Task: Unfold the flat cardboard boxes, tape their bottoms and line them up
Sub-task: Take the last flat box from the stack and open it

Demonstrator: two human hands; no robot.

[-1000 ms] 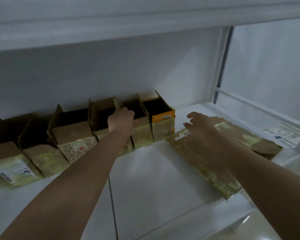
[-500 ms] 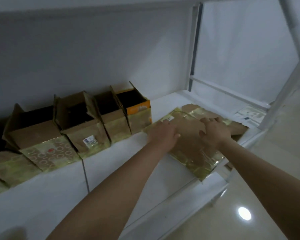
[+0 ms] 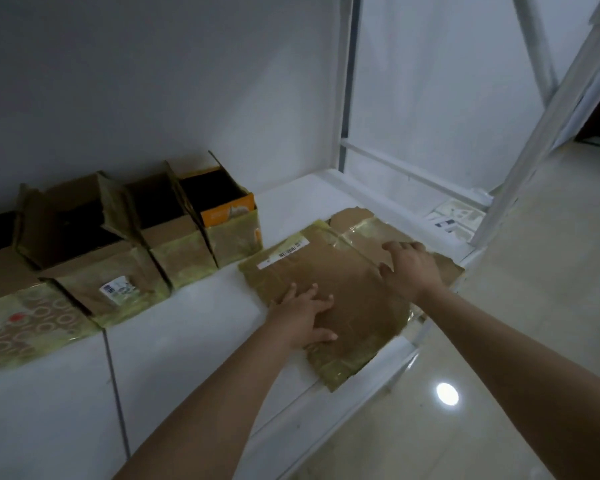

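Since a second ago the left hand point(image 3: 303, 318) has left the row of opened boxes point(image 3: 174, 237) and come down on the flat cardboard box point(image 3: 340, 285), joining the right hand point(image 3: 409, 268); half a second ago both were already there, the left since slid toward the near edge. Both hands lie palm-down, fingers spread and straight, pressing the sheet — neither grips it. The flat cardboard box lies on the white shelf point(image 3: 201, 327), just right of the opened boxes, its near corner jutting over the shelf's front lip. Material: dull brown board, creased, edged with glossy yellowish tape, a white barcode label near its far-left corner, torn ragged flaps at the far end. The opened boxes stand upright against the grey wall point(image 3: 153, 81) — the rightmost shows an orange panel.
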